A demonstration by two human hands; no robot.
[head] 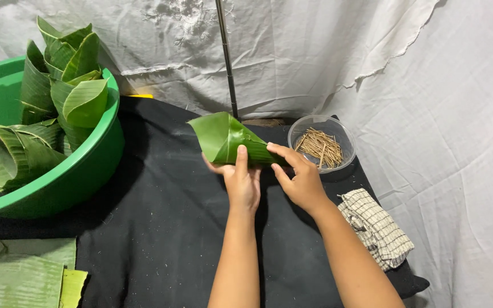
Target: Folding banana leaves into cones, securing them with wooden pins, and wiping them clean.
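A green banana leaf rolled into a cone point(223, 137) lies on its side over the black cloth point(161, 228), its wide mouth pointing up and left. My left hand point(241, 179) grips the cone's middle from below, thumb on top. My right hand point(300, 179) pinches the cone's narrow end at the right, fingers pressed on the fold. Just beyond my right hand stands a clear plastic bowl point(346, 137) holding several thin wooden sticks point(320, 147).
A big green basin point(64, 182) at the left holds several finished leaf cones point(58, 97). Flat leaf pieces point(18, 274) lie at the lower left. A folded checked cloth point(376, 228) rests at the right. A thin metal pole point(227, 57) rises behind, against white sheeting.
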